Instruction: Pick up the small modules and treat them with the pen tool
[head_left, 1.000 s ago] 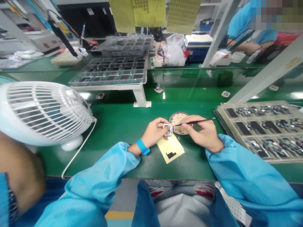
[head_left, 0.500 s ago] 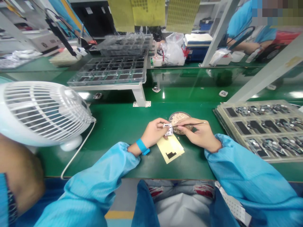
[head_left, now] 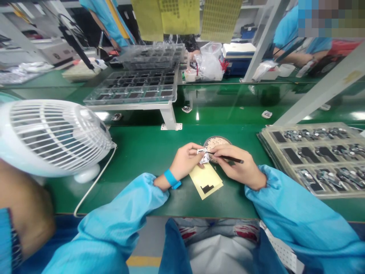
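My left hand [head_left: 185, 161] pinches a small white part [head_left: 203, 156] with dark details, just above the green bench. Between the fingers of my right hand [head_left: 238, 163] are dark tweezers [head_left: 232, 158], their tips at the right side of the white part. Behind both hands sits a round dish [head_left: 217, 141] of small beige pieces, partly covered by my right hand. A yellow sheet [head_left: 203, 179] with a black shape near its lower edge lies under and in front of the white part.
A white fan [head_left: 59, 137] stands at the left, its cable running to the bench edge. Stacked trays of metal parts [head_left: 319, 152] are at the right. Clear trays [head_left: 137, 85] rest on a raised shelf. Small white parts lie on the far green surface [head_left: 225, 102]. People sit opposite.
The tweezers have tilted, their rear end now lower, and my right hand has turned slightly with them. Small parts on the far surface have shifted left. A person at the back left has moved into view.
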Demonstrator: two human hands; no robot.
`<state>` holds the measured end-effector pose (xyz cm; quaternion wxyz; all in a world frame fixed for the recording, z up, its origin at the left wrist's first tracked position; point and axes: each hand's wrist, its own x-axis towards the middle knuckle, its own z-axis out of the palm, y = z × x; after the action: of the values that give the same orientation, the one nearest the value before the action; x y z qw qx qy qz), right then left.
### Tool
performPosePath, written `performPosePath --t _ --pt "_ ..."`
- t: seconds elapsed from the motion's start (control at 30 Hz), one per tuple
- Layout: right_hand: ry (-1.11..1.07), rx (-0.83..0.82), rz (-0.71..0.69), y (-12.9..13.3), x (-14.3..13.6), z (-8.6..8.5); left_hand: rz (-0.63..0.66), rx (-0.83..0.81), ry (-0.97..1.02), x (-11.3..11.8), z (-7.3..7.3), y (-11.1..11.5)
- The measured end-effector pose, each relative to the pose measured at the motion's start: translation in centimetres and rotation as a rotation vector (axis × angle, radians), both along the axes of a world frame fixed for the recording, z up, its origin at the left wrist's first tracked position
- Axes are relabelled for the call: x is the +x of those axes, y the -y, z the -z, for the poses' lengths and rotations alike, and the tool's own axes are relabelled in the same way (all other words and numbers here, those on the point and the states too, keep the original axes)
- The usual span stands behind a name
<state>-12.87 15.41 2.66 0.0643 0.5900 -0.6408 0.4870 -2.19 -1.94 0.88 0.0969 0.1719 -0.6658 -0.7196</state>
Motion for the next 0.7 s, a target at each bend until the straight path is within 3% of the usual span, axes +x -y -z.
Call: performPosePath --t 0.23,0.4,0.7 --pt "-0.025 -0.091 0.033 0.30 0.33 0.44 -0.022 0.016 -0.020 0.20 -0.61 -0.44" --pt "-0.053 -0.057 0.050 0.24 0.19 0.75 -0.013 0.005 -0.015 0.36 -0.67 -0.48" --pt "-0.107 -0.066 -0.020 0.01 -0.20 0.89 -0.014 0.015 0.037 0.36 -0.97 -0.59"
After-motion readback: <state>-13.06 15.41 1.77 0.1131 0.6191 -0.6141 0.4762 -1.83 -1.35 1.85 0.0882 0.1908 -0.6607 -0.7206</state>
